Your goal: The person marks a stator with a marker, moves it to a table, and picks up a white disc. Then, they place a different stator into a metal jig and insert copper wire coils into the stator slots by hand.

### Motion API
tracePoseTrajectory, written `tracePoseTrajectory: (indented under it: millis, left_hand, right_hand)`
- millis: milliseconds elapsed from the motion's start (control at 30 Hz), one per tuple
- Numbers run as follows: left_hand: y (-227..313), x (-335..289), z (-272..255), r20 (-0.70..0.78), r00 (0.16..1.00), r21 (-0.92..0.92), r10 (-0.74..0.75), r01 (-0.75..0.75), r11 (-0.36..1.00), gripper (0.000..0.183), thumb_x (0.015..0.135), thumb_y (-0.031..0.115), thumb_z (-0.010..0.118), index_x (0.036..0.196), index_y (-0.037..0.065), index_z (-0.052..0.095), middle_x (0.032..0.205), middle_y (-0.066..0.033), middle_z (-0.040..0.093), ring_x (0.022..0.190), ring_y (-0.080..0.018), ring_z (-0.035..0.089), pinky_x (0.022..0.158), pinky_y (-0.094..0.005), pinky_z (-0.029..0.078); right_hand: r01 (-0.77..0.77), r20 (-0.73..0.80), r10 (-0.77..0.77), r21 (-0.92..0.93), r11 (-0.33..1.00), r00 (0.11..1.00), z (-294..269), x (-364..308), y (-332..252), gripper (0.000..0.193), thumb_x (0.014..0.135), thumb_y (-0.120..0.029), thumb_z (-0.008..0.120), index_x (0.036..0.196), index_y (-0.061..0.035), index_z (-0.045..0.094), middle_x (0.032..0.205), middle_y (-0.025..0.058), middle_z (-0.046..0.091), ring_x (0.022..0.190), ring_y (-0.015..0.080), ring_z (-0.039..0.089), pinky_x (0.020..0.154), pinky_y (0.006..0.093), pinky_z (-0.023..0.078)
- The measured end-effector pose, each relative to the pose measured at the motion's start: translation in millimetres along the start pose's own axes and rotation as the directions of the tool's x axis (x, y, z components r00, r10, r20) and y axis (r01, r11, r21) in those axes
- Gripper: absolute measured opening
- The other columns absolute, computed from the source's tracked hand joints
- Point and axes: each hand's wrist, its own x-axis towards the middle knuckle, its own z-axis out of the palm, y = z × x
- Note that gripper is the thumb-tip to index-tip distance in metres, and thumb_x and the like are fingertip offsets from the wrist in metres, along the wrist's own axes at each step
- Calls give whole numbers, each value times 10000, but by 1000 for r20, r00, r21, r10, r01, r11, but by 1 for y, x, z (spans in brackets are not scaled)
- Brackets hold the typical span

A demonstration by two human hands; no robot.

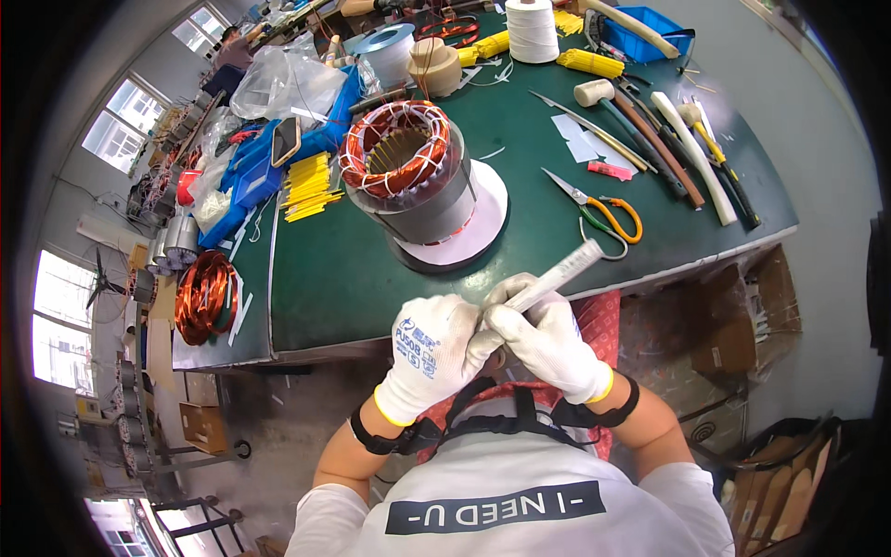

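Observation:
Both my hands wear white gloves and meet just in front of my chest, below the near edge of the green bench (353, 278). My right hand (548, 339) grips a thin white strip of insulating paper (561, 271) that points up and to the right. My left hand (434, 353) pinches the strip's lower end with its fingertips. On the bench ahead stands a grey motor stator (413, 176) with copper windings tied in white cord, resting on a white disc (483, 223).
Orange-handled scissors (599, 204) lie right of the stator. Mallets and long tools (668, 139) cover the right side. Yellow sleeves (306, 184), blue bins (255, 176), a white twine spool (532, 30) and a loose copper coil (204, 295) lie left and behind. Cardboard boxes (742, 325) sit under the bench.

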Motion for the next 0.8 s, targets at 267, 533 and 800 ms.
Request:
tracePoseTrajectory:
  millis: [267, 533, 800]
  left_hand:
    - [-6, -29, -4, 713, 663, -689, -230, 600, -408, 570, 1010, 570, 355, 692, 99, 407, 579, 24, 367, 498, -86, 352, 475, -234, 302]
    - [-86, -72, 38, -200, 897, -22, -394, 398, 917, 319, 950, 298, 564, 789, 22, 559, 710, -151, 550, 644, -347, 550, 595, -402, 437]
    - [-92, -94, 74, -261, 942, 238, -212, 276, 931, 186, 832, 234, 648, 763, 95, 545, 674, -65, 530, 632, -289, 532, 587, -416, 391]
  right_hand:
    - [183, -151, -204, -143, 973, 967, -23, 31, -20, 355, 953, -379, 603, 963, -27, 560, 669, 26, 551, 562, 68, 524, 536, 201, 423]
    - [396, -110, -510, -500, 770, 853, -47, 151, -57, 290, 908, -226, 627, 1054, 22, 659, 801, 39, 639, 678, 77, 576, 620, 238, 472]
    - [257, -73, -475, -764, 592, 877, -17, 202, -72, 426, 862, -394, 599, 1000, 2, 672, 895, 189, 696, 854, 341, 677, 782, 389, 519]
